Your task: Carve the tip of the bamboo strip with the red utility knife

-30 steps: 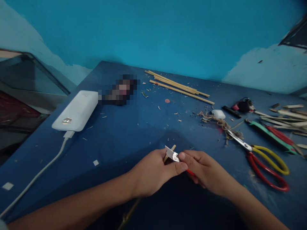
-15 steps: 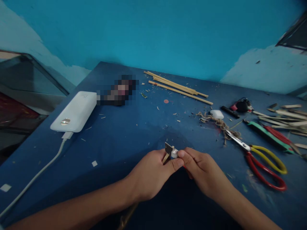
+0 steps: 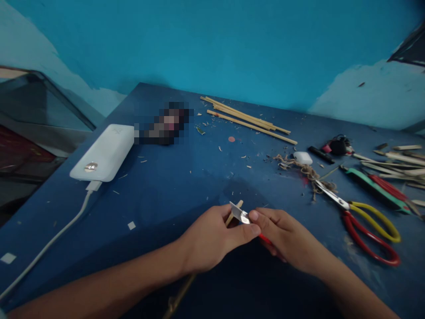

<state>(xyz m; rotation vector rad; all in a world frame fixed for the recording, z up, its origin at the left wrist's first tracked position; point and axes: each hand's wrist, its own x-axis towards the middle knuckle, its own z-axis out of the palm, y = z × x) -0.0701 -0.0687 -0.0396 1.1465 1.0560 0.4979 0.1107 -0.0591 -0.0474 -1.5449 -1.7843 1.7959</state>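
My left hand [image 3: 212, 237] is closed around a thin bamboo stick [image 3: 181, 296], whose pale end shows above the fingers and whose lower part runs down toward the bottom edge. In my right hand [image 3: 282, 232] is a red-handled utility knife [image 3: 239, 213], gripped near the base of its blade. The short, flat blade lies across the stick's upper end. My left thumb stretches over to the knife and presses by its metal neck. Most of the red handle is hidden in the right palm.
Several bamboo sticks [image 3: 249, 118] lie along the back. At right are scissors [image 3: 355, 212] with red and yellow handles, frayed twine [image 3: 295, 164], a green cutter [image 3: 375, 188] and split wood strips [image 3: 405, 164]. A white power bank [image 3: 104, 153] with a cable sits left. Shavings dot the blue table [image 3: 159, 186].
The knife blade has turned, its face now catching light, and the right hand has tilted so more red handle shows. More of the stick's tip is visible. The left hand has barely shifted.
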